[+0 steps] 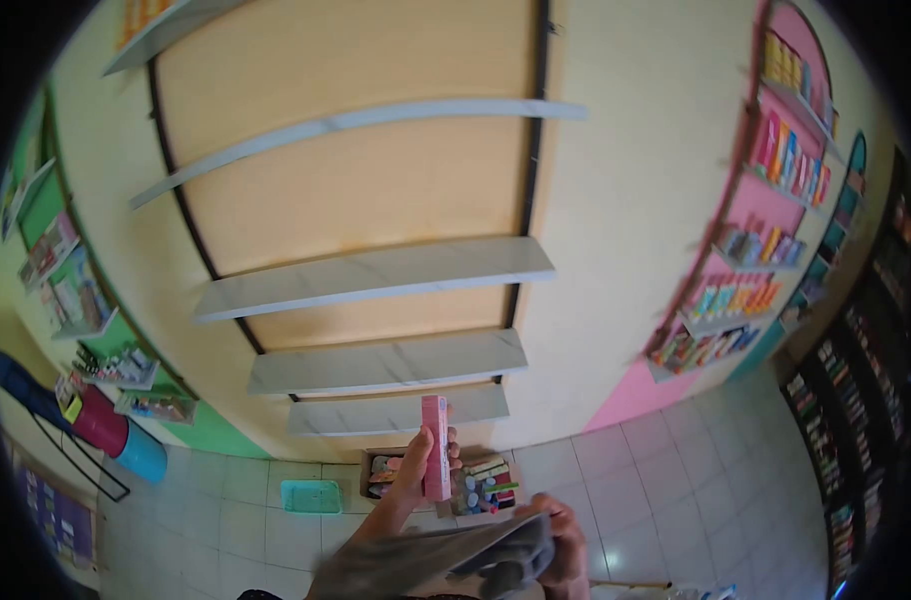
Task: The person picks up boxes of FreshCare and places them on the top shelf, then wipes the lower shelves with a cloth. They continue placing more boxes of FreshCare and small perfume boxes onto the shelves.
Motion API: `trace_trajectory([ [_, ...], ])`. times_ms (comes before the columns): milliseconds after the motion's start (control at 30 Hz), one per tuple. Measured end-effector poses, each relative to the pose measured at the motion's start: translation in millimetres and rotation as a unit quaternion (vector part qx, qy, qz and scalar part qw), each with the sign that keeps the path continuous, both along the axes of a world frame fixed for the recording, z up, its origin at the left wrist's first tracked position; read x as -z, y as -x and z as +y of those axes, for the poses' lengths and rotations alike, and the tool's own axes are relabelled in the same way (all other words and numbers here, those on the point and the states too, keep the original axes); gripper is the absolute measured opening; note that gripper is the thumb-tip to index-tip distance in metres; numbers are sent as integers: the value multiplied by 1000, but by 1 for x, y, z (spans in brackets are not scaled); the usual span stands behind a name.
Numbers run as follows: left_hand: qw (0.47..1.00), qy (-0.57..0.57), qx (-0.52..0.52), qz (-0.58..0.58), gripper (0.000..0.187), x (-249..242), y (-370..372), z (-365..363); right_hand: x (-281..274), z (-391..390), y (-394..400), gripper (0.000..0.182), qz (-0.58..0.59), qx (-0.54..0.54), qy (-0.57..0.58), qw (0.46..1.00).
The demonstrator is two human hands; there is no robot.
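My left hand [413, 470] is wrapped around a slim pink box [436, 448], held upright in front of the lowest shelf. Closer to me, my right hand [566, 545] grips a grey cloth [436, 562], which hangs bunched toward the left and is partly smeared by motion. Beyond the hands, marbled white shelves [386, 362] run across a peach wall panel. On the floor behind the pink box, a cardboard box [369, 474] holds assorted packages and bottles, partly hidden by my left hand.
A turquoise basket [313, 497] sits on the tiled floor [246, 530]. Stocked shelves stand in a pink alcove [776, 215] on the right and a green one [126, 350] on the left. Dark racks [846, 430] line the far right. Maroon and blue containers [141, 452] stand at left.
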State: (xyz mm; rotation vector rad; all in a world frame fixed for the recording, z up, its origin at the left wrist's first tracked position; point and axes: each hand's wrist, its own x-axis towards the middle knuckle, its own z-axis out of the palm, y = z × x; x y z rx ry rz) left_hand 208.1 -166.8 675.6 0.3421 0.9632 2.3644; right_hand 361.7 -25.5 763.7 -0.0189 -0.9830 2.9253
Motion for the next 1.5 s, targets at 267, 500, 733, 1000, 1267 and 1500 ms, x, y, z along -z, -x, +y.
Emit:
trace_trajectory([
  [267, 981, -14, -170, 90, 50, -69, 23, -73, -32, -47, 56, 26, 54, 20, -62, 996],
  [500, 976, -59, -130, 161, 60, -108, 49, -142, -35, -169, 131, 24, 251, 178, -531, 789],
  [733, 927, -26, -205, 314, 72, -118, 84, -190, -27, -254, 194, 39, 319, 228, -610, 688],
  [1000, 916, 32, -287, 279, 45, -135, 102, -223, -15, -281, 199, 40, 114, 58, -510, 851],
  [1267, 927, 21, -330, 178, 34, -117, 113, -222, -41, -255, 224, 37, 276, 232, -759, 542],
  [1500, 826, 260, -383, 320, 38, -81, 116, -210, -100, -240, 260, 50, 344, 96, -632, 688],
])
